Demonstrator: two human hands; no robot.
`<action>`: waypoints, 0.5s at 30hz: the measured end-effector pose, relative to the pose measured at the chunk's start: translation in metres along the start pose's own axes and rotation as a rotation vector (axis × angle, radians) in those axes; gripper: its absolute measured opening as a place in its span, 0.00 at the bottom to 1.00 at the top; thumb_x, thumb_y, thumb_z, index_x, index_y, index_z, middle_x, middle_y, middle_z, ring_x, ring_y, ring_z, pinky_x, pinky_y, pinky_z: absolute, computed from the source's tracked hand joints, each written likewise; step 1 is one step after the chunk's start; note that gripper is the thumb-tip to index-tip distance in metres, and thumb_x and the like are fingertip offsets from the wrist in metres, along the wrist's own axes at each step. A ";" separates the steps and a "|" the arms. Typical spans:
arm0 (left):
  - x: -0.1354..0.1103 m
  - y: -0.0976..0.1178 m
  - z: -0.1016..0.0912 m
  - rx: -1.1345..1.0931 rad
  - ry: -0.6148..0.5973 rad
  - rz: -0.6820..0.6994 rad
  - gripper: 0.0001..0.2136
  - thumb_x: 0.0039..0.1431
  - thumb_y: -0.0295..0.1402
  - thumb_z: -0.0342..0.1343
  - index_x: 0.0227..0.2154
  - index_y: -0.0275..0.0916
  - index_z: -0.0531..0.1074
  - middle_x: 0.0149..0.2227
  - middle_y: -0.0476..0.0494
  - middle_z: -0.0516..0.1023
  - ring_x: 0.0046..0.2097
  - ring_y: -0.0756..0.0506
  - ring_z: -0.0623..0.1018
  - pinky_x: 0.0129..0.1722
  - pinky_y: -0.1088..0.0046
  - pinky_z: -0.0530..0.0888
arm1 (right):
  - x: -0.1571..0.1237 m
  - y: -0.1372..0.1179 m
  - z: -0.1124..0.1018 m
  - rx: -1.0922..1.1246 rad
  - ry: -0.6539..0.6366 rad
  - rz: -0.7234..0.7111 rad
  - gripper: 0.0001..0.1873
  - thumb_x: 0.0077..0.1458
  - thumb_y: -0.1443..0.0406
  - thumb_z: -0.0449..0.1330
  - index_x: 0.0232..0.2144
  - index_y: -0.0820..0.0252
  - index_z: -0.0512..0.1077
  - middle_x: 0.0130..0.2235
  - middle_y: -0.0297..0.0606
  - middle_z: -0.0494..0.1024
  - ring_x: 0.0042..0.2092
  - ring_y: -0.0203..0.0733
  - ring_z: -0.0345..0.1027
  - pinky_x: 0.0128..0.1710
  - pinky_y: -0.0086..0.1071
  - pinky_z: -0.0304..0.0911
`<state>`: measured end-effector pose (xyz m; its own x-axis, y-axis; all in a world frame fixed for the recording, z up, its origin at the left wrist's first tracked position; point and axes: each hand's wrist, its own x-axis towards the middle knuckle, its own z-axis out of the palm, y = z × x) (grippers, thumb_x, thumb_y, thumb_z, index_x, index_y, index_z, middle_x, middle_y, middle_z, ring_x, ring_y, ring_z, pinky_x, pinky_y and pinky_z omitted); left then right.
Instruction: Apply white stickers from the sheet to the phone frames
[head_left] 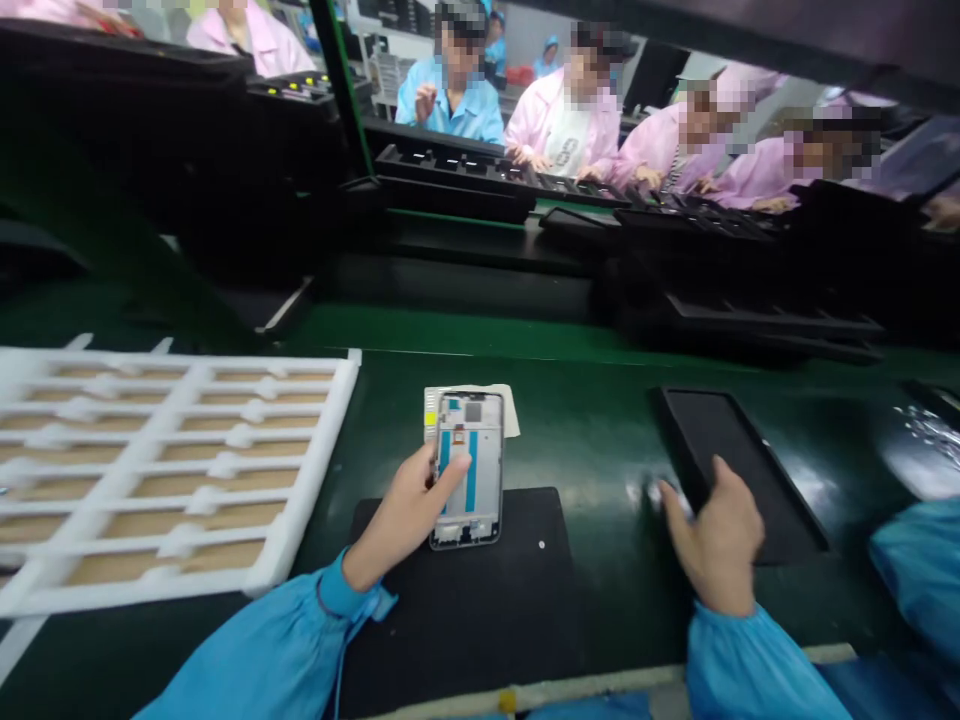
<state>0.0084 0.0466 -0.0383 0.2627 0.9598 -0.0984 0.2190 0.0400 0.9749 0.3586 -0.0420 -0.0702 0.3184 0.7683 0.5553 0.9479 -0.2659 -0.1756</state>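
My left hand (409, 510) grips a phone frame (489, 470) by its left edge, thumb across its inner face. Blue adhesive strips run down the grey inside of the frame, and its lower end is over a black mat (495, 610). Behind its upper end lies a pale paper sheet (511, 408) with a yellow mark. To the right, my right hand (716, 545) is over the left edge of a shallow black tray (757, 470), thumb and forefinger apart. Its other fingers are hidden, and I see nothing held in it. A small white dot (541, 545) shows on the mat.
A white foam rack (300, 470) with slots stands on the green table at left. Small shiny parts (926, 430) lie at far right, near another person's blue sleeve (919, 570). Black trays (772, 315) line the far side, where several people in pink or blue work.
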 end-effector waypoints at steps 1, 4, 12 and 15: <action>0.000 0.000 -0.003 0.024 -0.048 -0.013 0.21 0.62 0.50 0.53 0.48 0.38 0.71 0.44 0.42 0.79 0.43 0.40 0.79 0.39 0.69 0.77 | -0.002 0.021 0.001 -0.113 -0.022 0.048 0.41 0.61 0.47 0.50 0.62 0.77 0.57 0.53 0.66 0.68 0.56 0.71 0.62 0.51 0.60 0.60; -0.003 0.003 -0.007 0.150 -0.160 -0.008 0.20 0.63 0.50 0.51 0.41 0.38 0.74 0.37 0.46 0.79 0.37 0.43 0.77 0.33 0.73 0.72 | -0.004 0.054 0.001 -0.282 -0.077 0.045 0.31 0.63 0.49 0.46 0.51 0.68 0.69 0.45 0.59 0.74 0.46 0.67 0.68 0.41 0.52 0.63; -0.003 0.007 -0.009 0.473 -0.234 0.083 0.21 0.66 0.52 0.46 0.31 0.38 0.69 0.29 0.49 0.73 0.31 0.47 0.72 0.30 0.72 0.63 | 0.064 -0.034 0.019 0.036 0.004 -0.283 0.17 0.64 0.57 0.50 0.45 0.62 0.72 0.42 0.49 0.75 0.45 0.54 0.67 0.43 0.43 0.61; -0.001 0.002 -0.010 0.500 -0.196 0.218 0.18 0.66 0.49 0.49 0.36 0.39 0.72 0.41 0.43 0.77 0.45 0.42 0.76 0.44 0.67 0.69 | 0.101 -0.096 0.050 0.227 -0.091 -0.392 0.16 0.65 0.60 0.50 0.46 0.63 0.73 0.42 0.49 0.74 0.45 0.53 0.66 0.45 0.44 0.61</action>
<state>-0.0006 0.0488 -0.0347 0.5103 0.8599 0.0124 0.5453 -0.3346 0.7685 0.3000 0.0902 -0.0380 -0.0741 0.8362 0.5434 0.9727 0.1808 -0.1456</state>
